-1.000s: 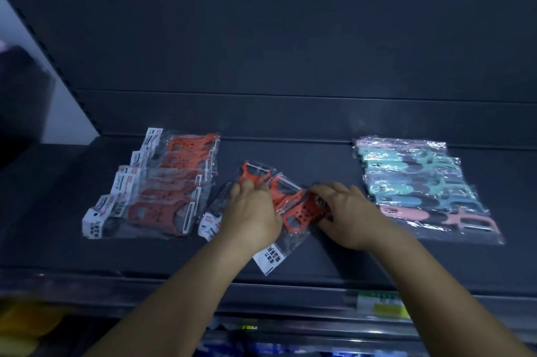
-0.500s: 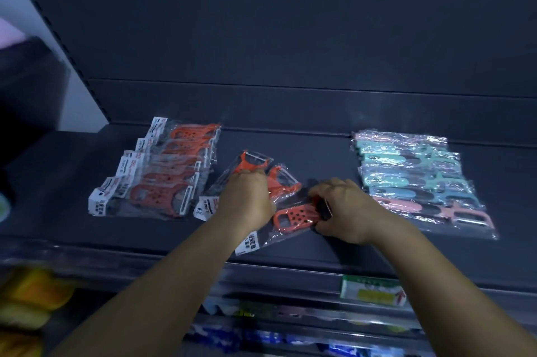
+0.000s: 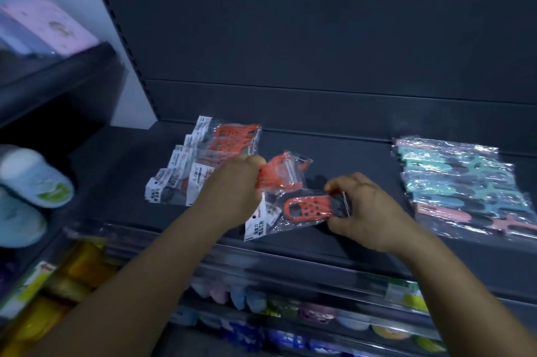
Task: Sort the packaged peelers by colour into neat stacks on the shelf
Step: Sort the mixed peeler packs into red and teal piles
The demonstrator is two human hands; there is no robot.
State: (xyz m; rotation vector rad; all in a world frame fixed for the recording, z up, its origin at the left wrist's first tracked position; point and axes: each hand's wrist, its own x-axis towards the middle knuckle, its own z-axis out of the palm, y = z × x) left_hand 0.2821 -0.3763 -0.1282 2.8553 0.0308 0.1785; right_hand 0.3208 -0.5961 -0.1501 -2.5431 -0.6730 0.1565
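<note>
At the far left, on a neighbouring dark shelf, sit a pink box (image 3: 55, 26) higher up and, below it, blurred pale blue slippers (image 3: 32, 179). Next along, on the main dark shelf (image 3: 348, 159), a stack of orange peelers (image 3: 203, 162) in clear packets lies overlapped like roof tiles, white label cards toward the left. The person's left hand (image 3: 232, 191) reaches over the right edge of that stack, fingers curled tight around the handle end of a packaged orange peeler (image 3: 279, 173), which is tilted with its blade end pointing right. Whether it is raised off the shelf cannot be told. Just beside it, toward the shelf's front, a second packaged orange peeler (image 3: 302, 208) with a perforated handle lies flat, its white label card hanging near the front edge. The right hand (image 3: 369, 211) pinches the blade end of this packet between thumb and fingertips, the other fingers loosely bent. Well apart, at the right end of the shelf, lies a stack of teal peelers (image 3: 462, 182) in shiny wrappers, with a pink peeler (image 3: 465, 215) at its front. Below the shelf, blurred colourful goods fill lower rows.
</note>
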